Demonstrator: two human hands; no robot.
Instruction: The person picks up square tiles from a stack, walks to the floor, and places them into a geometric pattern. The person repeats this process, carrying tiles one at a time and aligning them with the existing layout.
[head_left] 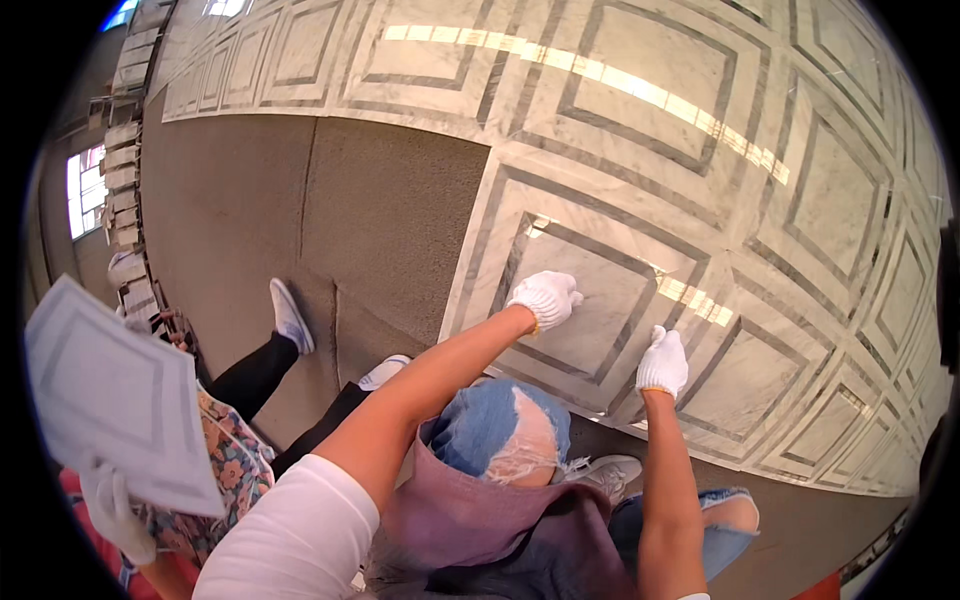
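My left hand [547, 298], in a white knit glove, rests over a marble floor tile [590, 310] with a grey square frame pattern. Its fingers are curled in, and their inner side is hidden. Further right, my right hand [662, 363], gloved the same way, is closed above the seam between this tile and the one beside it [745, 385]. Whatever its fingers may hold cannot be made out. The framed tile lies at the near left corner of the tiled area, in front of my denim-covered knee [490, 430].
Bare grey floor [400, 210] with cracks borders the tiles on the left. Beside me a co-worker in white gloves holds up a framed marble tile [120, 390]; their shoe [290, 315] is on the bare floor. Stacked slabs [125, 190] line the far left.
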